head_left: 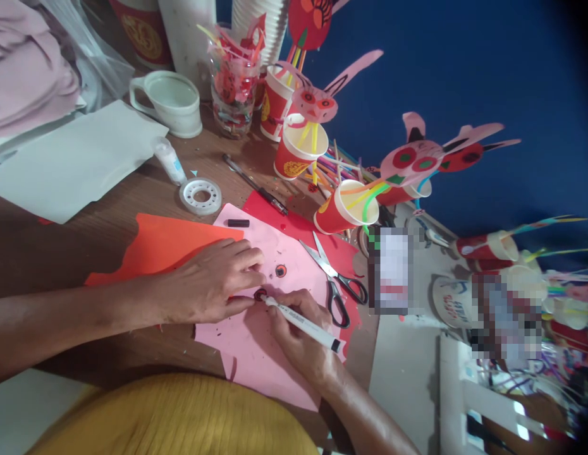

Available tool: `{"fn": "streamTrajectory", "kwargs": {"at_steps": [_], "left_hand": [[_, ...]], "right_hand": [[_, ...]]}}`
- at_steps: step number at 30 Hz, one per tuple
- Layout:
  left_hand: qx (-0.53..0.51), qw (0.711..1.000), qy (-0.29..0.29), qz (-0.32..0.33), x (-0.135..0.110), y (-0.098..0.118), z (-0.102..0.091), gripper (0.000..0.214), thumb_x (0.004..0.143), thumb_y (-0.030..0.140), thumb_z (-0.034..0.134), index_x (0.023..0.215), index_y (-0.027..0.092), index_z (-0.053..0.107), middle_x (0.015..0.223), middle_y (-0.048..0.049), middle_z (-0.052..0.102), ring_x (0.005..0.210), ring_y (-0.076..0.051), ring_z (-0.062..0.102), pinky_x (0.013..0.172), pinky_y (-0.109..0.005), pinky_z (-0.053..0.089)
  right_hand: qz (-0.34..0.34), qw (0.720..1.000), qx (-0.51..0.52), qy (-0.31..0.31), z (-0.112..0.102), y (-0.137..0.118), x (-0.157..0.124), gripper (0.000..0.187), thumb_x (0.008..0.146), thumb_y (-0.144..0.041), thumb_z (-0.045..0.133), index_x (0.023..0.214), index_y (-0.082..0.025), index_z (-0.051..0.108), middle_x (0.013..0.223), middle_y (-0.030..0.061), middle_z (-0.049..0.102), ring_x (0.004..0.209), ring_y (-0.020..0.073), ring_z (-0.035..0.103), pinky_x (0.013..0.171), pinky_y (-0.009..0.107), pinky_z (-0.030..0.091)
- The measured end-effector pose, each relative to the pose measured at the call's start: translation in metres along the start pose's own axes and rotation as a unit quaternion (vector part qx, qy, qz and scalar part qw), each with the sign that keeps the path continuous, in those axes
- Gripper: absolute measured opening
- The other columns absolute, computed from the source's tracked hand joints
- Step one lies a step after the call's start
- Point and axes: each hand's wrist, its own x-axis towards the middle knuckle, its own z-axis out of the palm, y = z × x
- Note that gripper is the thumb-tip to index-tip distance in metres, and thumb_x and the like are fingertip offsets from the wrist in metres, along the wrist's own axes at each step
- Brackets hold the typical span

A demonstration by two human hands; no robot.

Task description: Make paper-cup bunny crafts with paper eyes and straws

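Observation:
A white marker (308, 328) is gripped in my right hand (303, 341), its tip on a small dark-rimmed red paper disc (260, 295). My left hand (218, 278) rests on the pink paper (256, 354), with thumb and fingertips closed around the edge of that disc. Just beyond lies another small disc (281, 271), orange with a black rim. The black marker cap (238, 223) is near the top of the pink sheet. Orange paper (165, 243) lies under my left wrist, and red paper (256, 205) shows behind the pink sheet. Open scissors (334, 278) lie to the right.
A tape roll (200, 196), glue bottle (169, 161) and black pen (256, 183) lie behind the papers. A mug (173, 104), a glass of scraps (234, 88) and paper cups (298, 148) with pink animal faces (410, 163) on straws stand farther back. A yellow wooden stool (180, 417) is in front.

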Motion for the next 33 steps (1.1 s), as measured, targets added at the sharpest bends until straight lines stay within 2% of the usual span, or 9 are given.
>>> {"fn": "streamTrajectory", "kwargs": {"at_steps": [8, 15, 19, 25, 33], "left_hand": [[-0.010, 1.000, -0.012, -0.005, 0.000, 0.000, -0.001, 0.014, 0.085, 0.026, 0.056, 0.094, 0.019, 0.064, 0.096, -0.0083, 0.055, 0.089, -0.023, 0.051, 0.084, -0.037, 0.041], [-0.010, 1.000, -0.008, 0.003, -0.003, -0.001, 0.000, 0.014, 0.083, 0.023, 0.057, 0.094, 0.022, 0.066, 0.099, -0.0077, 0.055, 0.091, -0.023, 0.050, 0.087, -0.040, 0.039], [-0.016, 0.999, -0.013, 0.028, -0.006, -0.003, -0.004, 0.015, 0.087, 0.022, 0.052, 0.088, 0.022, 0.067, 0.099, -0.0067, 0.057, 0.090, -0.021, 0.051, 0.086, -0.038, 0.038], [0.000, 0.994, -0.063, 0.089, -0.008, -0.007, -0.009, 0.022, 0.090, 0.020, 0.045, 0.087, 0.024, 0.066, 0.097, -0.0056, 0.059, 0.088, -0.022, 0.049, 0.078, -0.036, 0.036], [0.014, 0.992, -0.081, 0.099, -0.006, -0.006, -0.010, 0.022, 0.090, 0.021, 0.044, 0.090, 0.025, 0.066, 0.100, -0.0055, 0.060, 0.089, -0.023, 0.049, 0.081, -0.037, 0.036]], "right_hand": [[-0.012, 1.000, -0.013, 0.001, 0.000, 0.001, -0.001, 0.006, 0.078, -0.022, 0.057, 0.073, -0.020, 0.056, 0.055, -0.0016, 0.063, 0.045, 0.0123, 0.060, 0.046, 0.021, 0.046], [0.017, 1.000, 0.003, -0.003, 0.000, 0.000, 0.000, 0.007, 0.078, -0.024, 0.057, 0.072, -0.020, 0.056, 0.058, -0.0002, 0.065, 0.047, 0.0137, 0.062, 0.045, 0.021, 0.047], [0.013, 1.000, -0.003, 0.000, 0.001, 0.000, 0.000, 0.007, 0.078, -0.024, 0.056, 0.072, -0.020, 0.056, 0.057, -0.0004, 0.064, 0.047, 0.0140, 0.062, 0.045, 0.022, 0.047], [0.005, 1.000, 0.002, -0.003, -0.001, 0.001, 0.000, 0.006, 0.078, -0.023, 0.056, 0.073, -0.020, 0.056, 0.059, -0.0010, 0.064, 0.046, 0.0124, 0.061, 0.045, 0.020, 0.046], [0.005, 1.000, 0.002, -0.009, -0.002, 0.000, -0.001, 0.006, 0.078, -0.022, 0.056, 0.073, -0.020, 0.055, 0.059, -0.0008, 0.064, 0.046, 0.0129, 0.061, 0.045, 0.021, 0.046]]}}
